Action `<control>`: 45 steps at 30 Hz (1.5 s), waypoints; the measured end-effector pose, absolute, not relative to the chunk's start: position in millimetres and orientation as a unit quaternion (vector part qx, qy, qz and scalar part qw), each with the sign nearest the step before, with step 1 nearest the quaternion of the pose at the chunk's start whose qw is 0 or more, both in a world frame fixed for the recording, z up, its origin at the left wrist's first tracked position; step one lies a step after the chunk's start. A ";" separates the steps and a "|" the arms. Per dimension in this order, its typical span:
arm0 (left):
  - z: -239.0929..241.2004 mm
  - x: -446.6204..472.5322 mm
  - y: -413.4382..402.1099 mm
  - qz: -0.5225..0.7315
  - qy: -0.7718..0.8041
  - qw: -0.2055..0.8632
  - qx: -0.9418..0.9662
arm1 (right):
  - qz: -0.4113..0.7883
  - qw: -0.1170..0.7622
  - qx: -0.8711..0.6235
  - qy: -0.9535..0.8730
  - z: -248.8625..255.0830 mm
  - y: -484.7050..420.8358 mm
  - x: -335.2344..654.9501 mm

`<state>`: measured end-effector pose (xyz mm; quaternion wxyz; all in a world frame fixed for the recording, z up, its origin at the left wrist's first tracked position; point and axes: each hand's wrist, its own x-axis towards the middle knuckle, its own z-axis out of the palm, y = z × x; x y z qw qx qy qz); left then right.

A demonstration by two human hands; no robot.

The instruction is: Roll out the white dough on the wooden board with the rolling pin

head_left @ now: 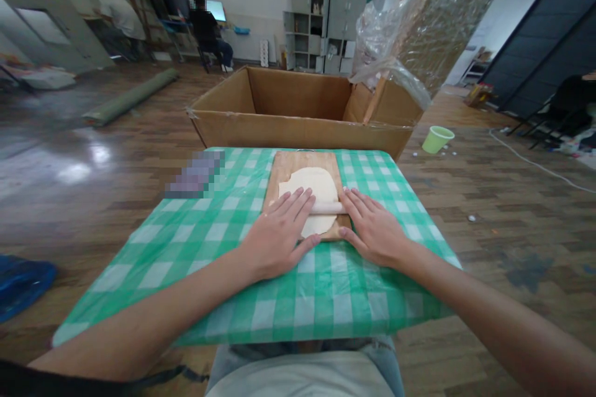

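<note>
A pale rolling pin [326,208] lies crosswise on a flat sheet of dough [319,180]. The dough is spread over a wooden board [283,164], rounded at its far side and uneven at the left. My left hand [282,232] rests palm down over the pin's left end, fingers stretched out flat and thumb apart. On the right end lies my right hand [372,226], also palm down with its fingers extended and thumb apart. Neither hand wraps round the pin. The hands hide both ends of the pin and part of the dough.
A green-and-white checked cloth [223,285] covers the table. At its far left edge is a blurred-out object [195,175]. A large open cardboard box [298,127] stands right behind the table. A green bin [437,139] is on the floor to the right. Two people sit far back left.
</note>
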<state>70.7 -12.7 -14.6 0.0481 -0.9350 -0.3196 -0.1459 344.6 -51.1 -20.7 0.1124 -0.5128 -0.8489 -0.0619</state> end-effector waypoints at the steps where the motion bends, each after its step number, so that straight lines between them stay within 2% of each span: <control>1: -15.4 69.0 -19.8 -0.150 -0.316 0.051 -0.935 | -0.063 0.111 -0.512 -0.850 -21.0 -59.6 343.5; 17: -12.2 44.8 -57.1 -0.134 -0.278 0.063 -0.949 | -0.076 0.126 -0.496 -0.856 -24.6 -114.1 335.7; 26: -3.8 68.6 40.1 -0.112 -0.305 0.046 -0.945 | -0.072 0.114 -0.529 -0.838 -16.0 -20.8 340.0; 32: -7.1 90.6 90.8 -0.102 -0.373 0.038 -0.922 | -0.103 0.063 -0.594 -0.795 -3.3 52.8 341.2; 37: -16.0 87.4 94.5 -0.144 -0.410 0.033 -0.900 | -0.114 0.027 -0.688 -0.716 3.6 63.5 330.6; 45: -15.9 62.9 68.4 -0.120 -0.423 0.047 -0.897 | -0.106 0.054 -0.663 -0.739 8.5 32.6 297.1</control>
